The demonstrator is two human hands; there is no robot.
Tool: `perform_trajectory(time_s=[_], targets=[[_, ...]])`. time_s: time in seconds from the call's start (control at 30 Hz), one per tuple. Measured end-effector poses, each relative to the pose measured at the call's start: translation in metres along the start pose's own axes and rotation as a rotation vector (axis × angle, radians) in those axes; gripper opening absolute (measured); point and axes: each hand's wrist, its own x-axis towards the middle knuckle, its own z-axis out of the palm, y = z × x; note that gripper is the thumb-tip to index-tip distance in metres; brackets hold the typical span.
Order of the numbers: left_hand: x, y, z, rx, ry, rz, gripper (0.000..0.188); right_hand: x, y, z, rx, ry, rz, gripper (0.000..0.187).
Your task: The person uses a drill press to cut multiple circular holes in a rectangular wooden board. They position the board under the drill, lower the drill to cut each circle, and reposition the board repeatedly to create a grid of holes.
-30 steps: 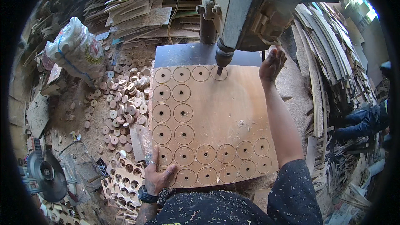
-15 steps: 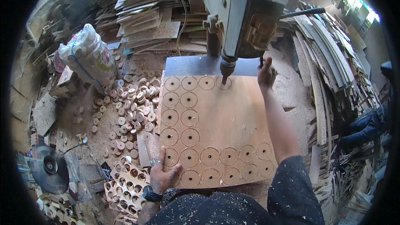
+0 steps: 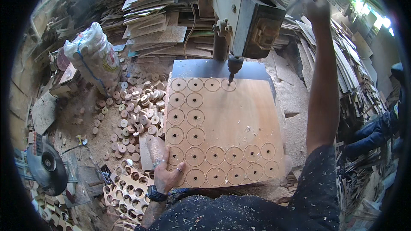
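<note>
A drill press [image 3: 252, 21] stands over a flat wooden board [image 3: 239, 119] scored with circles, each with a dark centre hole. Its spindle [image 3: 235, 64] carries a cutting bit whose tip is at a circle in the far row. My left hand [image 3: 167, 175], with rings and a wristwatch, grips the board's near left corner, thumb on top. My right hand [image 3: 316, 6] is raised at the upper right, its fingers closed around the press's feed lever [image 3: 295, 2], which is slightly blurred. Wood shavings lie on the board.
Round wooden discs [image 3: 143, 107] are heaped left of the board. Cut-out board scraps [image 3: 128, 190], a fan [image 3: 48, 162] and a filled plastic sack [image 3: 92, 60] are on the left. Stacked offcuts [image 3: 156, 30] rise behind; wood strips lean at right. A person's trousered leg [image 3: 370, 132] shows far right.
My right hand has swung up and away from low beside the press. The spindle has risen, showing more of the scored circle beneath. My left hand stays at the board's corner.
</note>
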Motion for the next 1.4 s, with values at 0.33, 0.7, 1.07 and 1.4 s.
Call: perform_trajectory(time_s=[0.33,0.7,1.07,1.4], targets=[[-0.012,-0.029,-0.041,-0.02,0.049,-0.007,0.087,0.068,0.082,0.043,-0.03,-0.193,0.102,0.026],[-0.009,-0.024,-0.042,-0.097,-0.039,-0.128,0.089,0.022,0.034,0.012,-0.161,-0.058,-0.031,0.028],[-0.011,-0.023,-0.043,-0.043,-0.032,-0.148,0.09,-0.213,-0.053,-0.078,-0.279,0.048,0.025,0.016],[-0.015,-0.021,-0.035,0.079,0.085,-0.088,0.084,-0.192,-0.045,-0.041,-0.841,-0.342,0.116,0.052]])
